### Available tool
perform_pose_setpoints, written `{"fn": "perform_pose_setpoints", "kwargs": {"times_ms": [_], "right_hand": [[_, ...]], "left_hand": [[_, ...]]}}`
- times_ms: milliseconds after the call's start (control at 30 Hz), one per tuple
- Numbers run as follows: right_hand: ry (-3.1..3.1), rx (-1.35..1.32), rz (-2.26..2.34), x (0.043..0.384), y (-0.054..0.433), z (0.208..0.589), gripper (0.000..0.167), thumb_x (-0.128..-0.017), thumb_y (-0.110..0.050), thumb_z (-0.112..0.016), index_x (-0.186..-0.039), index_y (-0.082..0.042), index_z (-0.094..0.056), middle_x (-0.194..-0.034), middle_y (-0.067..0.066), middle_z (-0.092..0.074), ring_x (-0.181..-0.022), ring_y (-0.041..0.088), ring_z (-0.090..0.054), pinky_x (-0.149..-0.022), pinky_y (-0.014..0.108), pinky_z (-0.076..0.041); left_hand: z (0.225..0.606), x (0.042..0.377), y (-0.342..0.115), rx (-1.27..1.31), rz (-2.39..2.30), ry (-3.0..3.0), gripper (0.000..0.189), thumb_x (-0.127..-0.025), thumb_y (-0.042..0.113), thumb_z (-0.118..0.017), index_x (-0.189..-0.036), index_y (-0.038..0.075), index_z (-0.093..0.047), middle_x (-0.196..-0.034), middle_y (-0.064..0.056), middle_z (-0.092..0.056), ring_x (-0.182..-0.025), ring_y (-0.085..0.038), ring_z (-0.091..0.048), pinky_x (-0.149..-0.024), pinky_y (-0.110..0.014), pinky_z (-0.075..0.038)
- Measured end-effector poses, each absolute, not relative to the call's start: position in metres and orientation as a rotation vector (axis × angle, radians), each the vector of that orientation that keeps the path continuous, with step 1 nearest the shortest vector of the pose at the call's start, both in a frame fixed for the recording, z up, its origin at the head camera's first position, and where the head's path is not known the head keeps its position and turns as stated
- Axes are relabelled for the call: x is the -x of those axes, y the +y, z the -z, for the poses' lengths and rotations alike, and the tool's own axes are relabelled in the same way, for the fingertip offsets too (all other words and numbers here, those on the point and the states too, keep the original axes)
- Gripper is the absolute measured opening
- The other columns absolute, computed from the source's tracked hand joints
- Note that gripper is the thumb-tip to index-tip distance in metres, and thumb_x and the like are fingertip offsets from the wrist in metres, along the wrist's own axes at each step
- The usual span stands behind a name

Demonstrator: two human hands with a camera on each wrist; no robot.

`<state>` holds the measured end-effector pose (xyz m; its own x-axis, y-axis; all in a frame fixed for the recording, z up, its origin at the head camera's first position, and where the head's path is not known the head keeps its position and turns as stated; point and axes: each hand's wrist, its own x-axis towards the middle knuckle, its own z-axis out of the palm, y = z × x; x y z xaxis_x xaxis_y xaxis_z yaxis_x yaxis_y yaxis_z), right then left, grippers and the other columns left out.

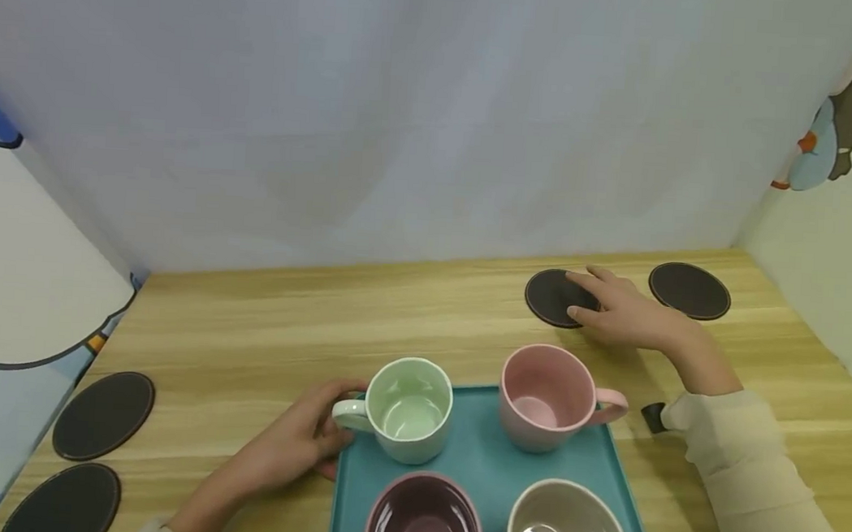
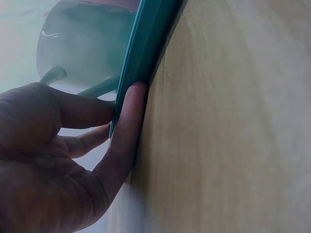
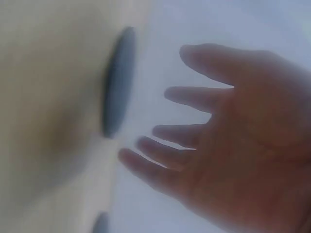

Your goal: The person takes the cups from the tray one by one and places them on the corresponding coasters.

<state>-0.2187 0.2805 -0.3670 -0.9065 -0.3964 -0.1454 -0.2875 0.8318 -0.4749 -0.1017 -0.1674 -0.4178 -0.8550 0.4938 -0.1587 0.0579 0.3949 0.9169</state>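
Note:
My left hand pinches the left rim of a teal tray, with its fingers and thumb on either side of the edge in the left wrist view. A pale green mug stands on the tray, its handle close to that hand. Also on the tray are a pink mug, a dark purple mug and a beige mug. Over a dark round coaster at the back, my right hand reaches out with its fingers spread. In the right wrist view that palm holds nothing.
Another dark coaster lies at the back right. Two more coasters, an upper one and a lower one, lie at the left. A small black object sits by the right cuff. A pale cloth wall closes the wooden table's back.

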Motion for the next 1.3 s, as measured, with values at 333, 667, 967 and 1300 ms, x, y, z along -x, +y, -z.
{"fn": "perform_pose_setpoints", "kwargs": {"times_ms": [333,667,967,1300], "right_hand": [[2.675,0.518,0.846,0.174,0.287,0.357,0.037,-0.109,-0.023,-0.055,-0.139,-0.003,-0.06,-0.135,0.021,-0.064,-0.099,0.026,-0.072,-0.081,0.04,-0.061],[2.285,0.299,1.223,0.143,0.295,0.383,0.039,-0.096,-0.01,-0.069,-0.132,0.002,-0.06,-0.111,0.016,-0.07,-0.077,0.025,-0.071,-0.065,0.039,-0.066],[2.204,0.21,1.371,0.139,0.293,0.399,0.042,-0.093,-0.007,-0.073,-0.134,0.0,-0.062,-0.105,0.011,-0.063,-0.089,0.018,-0.071,-0.071,0.04,-0.067],[2.205,0.183,1.378,0.139,0.294,0.403,0.029,-0.093,-0.001,-0.071,-0.121,0.0,-0.064,-0.098,0.002,-0.065,-0.087,0.016,-0.069,-0.069,0.037,-0.066]], "left_hand": [[0.418,0.103,-0.166,-0.456,-1.457,2.237,0.06,-0.099,-0.003,-0.061,-0.155,0.005,-0.039,-0.122,-0.028,-0.051,-0.073,-0.017,-0.065,-0.061,-0.037,-0.065],[0.416,0.107,-0.167,-0.488,-1.456,2.243,0.061,-0.099,-0.004,-0.062,-0.155,0.005,-0.039,-0.116,-0.025,-0.049,-0.07,-0.016,-0.063,-0.061,-0.036,-0.065],[0.417,0.104,-0.172,-0.473,-1.461,2.25,0.061,-0.099,-0.002,-0.063,-0.155,0.005,-0.04,-0.113,-0.022,-0.049,-0.074,-0.016,-0.06,-0.061,-0.035,-0.065],[0.41,0.106,-0.177,-0.426,-1.47,2.224,0.054,-0.099,0.001,-0.062,-0.151,0.006,-0.046,-0.127,-0.028,-0.056,-0.079,-0.023,-0.068,-0.061,-0.038,-0.065]]}}
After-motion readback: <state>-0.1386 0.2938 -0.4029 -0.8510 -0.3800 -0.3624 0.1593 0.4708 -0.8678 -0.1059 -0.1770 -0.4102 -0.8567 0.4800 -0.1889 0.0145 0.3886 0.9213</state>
